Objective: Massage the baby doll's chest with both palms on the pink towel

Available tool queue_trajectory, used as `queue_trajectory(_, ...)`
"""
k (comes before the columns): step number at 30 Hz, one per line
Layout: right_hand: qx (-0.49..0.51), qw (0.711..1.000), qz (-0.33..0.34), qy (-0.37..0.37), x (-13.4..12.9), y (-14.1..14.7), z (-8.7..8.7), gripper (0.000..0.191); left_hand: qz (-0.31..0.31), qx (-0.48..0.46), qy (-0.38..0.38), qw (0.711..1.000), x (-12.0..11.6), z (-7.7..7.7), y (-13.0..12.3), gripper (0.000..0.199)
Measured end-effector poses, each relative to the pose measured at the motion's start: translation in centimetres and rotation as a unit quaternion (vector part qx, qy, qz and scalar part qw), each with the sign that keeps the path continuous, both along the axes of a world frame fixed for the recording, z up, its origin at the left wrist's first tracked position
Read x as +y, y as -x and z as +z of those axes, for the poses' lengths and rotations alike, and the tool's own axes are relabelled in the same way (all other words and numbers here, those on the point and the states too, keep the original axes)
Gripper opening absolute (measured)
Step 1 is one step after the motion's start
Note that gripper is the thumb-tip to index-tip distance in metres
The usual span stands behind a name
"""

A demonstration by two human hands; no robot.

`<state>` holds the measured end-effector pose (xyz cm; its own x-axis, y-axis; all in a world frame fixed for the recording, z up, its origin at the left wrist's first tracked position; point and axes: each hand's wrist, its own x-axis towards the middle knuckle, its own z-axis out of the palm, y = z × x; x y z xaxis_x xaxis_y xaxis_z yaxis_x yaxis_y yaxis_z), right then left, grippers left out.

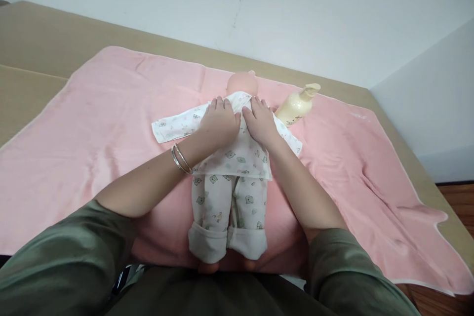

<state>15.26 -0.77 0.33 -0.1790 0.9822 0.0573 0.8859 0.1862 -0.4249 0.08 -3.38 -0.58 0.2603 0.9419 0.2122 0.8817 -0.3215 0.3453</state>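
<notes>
A baby doll (241, 84) lies on the pink blanket (122, 103) with its head at the far end and its feet toward me. It wears a white patterned top (240, 160) and matching pants (213, 202) with cuffs turned up. My left hand (220, 121) lies flat on the left chest and shoulder of the top, fingers stretched out. On the right chest rests my right hand (262, 121), fingers extended, thumb near the collar. The doll's face is not visible to me. One sleeve (176, 123) stretches out to the left; the other shows beyond my right hand.
A cream pump bottle (296, 106) lies tilted on the blanket, right of the doll's head. The blanket covers much of a tan table (177, 42). A white wall (314, 19) stands behind it. Wooden floor (459, 202) shows at the right.
</notes>
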Motion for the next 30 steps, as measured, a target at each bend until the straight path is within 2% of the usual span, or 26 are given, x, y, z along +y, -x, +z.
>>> queue_trajectory(3,-0.018,0.999,-0.001,-0.035,-0.7,0.4,-0.3,0.066,-0.027,0.066,-0.008,0.997,-0.2,0.0,0.1,0.057)
queue_trajectory(5,-0.038,0.998,0.010,-0.052,-2.0,1.2,-0.3,0.065,-0.025,0.075,0.001,0.997,0.5,0.2,0.3,0.056)
queue_trajectory(8,-0.071,0.995,0.033,-0.058,-4.1,2.2,0.0,0.067,0.046,-0.009,0.042,0.998,2.1,0.3,0.8,0.053)
queue_trajectory(11,-0.068,0.995,0.047,-0.053,-4.9,2.6,0.3,0.067,0.098,-0.079,0.078,0.989,3.1,0.5,1.2,0.052)
queue_trajectory(14,-0.037,0.998,0.052,-0.028,-3.6,1.9,0.4,0.066,0.099,-0.071,0.076,0.990,2.7,0.9,1.0,0.051)
queue_trajectory(18,-0.012,0.999,0.032,-0.001,-0.4,0.2,0.1,0.069,0.096,-0.009,0.028,0.995,0.2,1.0,-0.3,0.057)
queue_trajectory(22,-0.005,0.999,0.035,0.003,0.8,-0.6,0.2,0.069,0.040,0.007,-0.006,0.999,-1.6,0.4,-1.2,0.062)
queue_trajectory(26,-0.048,0.998,0.027,-0.024,-1.3,0.6,0.6,0.067,-0.001,-0.003,-0.028,1.000,0.2,-0.1,-0.2,0.048)
queue_trajectory(30,-0.088,0.991,0.052,-0.083,-4.8,2.6,0.4,0.062,0.053,-0.057,0.016,0.997,2.7,-0.1,0.9,0.043)
